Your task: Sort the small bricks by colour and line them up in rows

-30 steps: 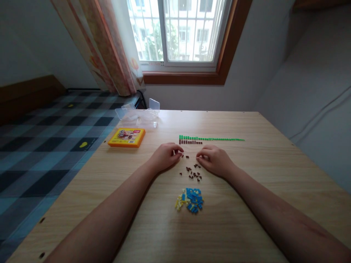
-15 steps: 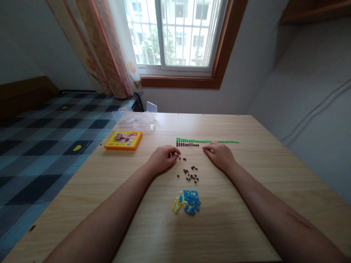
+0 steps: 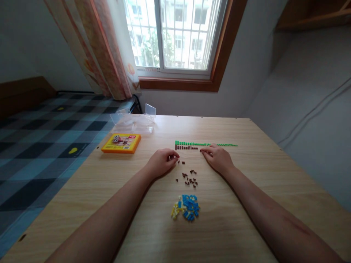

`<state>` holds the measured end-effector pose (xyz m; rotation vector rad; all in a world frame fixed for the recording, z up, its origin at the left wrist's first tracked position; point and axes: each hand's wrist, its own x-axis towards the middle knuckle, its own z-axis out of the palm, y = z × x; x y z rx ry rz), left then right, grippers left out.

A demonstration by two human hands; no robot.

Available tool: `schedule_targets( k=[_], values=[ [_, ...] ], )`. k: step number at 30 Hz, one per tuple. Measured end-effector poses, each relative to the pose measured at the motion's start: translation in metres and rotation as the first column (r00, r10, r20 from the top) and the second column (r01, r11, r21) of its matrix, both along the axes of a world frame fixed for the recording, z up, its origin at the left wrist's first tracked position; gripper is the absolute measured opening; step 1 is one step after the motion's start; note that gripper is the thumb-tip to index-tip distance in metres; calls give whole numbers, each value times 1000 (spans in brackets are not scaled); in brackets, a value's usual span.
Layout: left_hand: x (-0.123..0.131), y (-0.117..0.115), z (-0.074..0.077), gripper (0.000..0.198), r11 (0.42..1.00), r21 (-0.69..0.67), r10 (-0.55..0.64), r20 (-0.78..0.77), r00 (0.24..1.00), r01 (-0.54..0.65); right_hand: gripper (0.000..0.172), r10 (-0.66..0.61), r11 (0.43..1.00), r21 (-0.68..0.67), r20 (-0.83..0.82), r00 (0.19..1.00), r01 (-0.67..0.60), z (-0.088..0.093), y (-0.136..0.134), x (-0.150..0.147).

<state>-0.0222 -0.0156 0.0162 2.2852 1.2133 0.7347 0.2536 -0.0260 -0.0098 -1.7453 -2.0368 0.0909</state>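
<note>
My right hand (image 3: 218, 157) is closed in a pinch on a small brown brick (image 3: 201, 150) at the right end of the brown brick row (image 3: 186, 148). That row runs along the near side of a longer green brick row (image 3: 192, 143), part of which my right fingers cover. My left hand (image 3: 163, 160) rests left of the brown row with thumb and fingertips drawn together; whatever is between them is hidden. Two loose brown bricks (image 3: 183, 162) lie beside its fingertips. Nearer to me is a scattered group of brown bricks (image 3: 190, 180).
Closer still sits a pile of blue and yellow bricks (image 3: 189, 207) on the wooden table (image 3: 233, 226). At the far left are a yellow-orange box (image 3: 121, 143) and clear plastic packaging (image 3: 133, 122). A bed with a checked cover (image 3: 33, 146) stands left of the table.
The view has shifted slightly, so the table sits a little lower. A brown brick now shows at my right fingertips by the row's end. My left hand holds almost the same pose.
</note>
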Motion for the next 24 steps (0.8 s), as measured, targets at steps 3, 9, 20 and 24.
schedule_targets(
  k=[3, 9, 20, 24],
  values=[
    [0, 0, 0, 13, 1000, -14, 2, 0, 1000, -2, 27, 2, 1000, 4, 3, 1000, -2, 0, 0, 0],
    [0, 0, -1, 14, 1000, -8, -1, -4, 1000, 1, 27, -4, 1000, -1, 17, 1000, 4, -1, -1, -1],
    [1, 0, 0, 14, 1000, -8, 7, -16, 1000, -7, 28, -16, 1000, -15, 48, 999, 17, 1, -1, -3],
    [2, -1, 0, 15, 1000, 0, 18, -30, 999, -18, 29, -13, 999, -28, 85, 996, 16, 0, 1, -4]
  ],
)
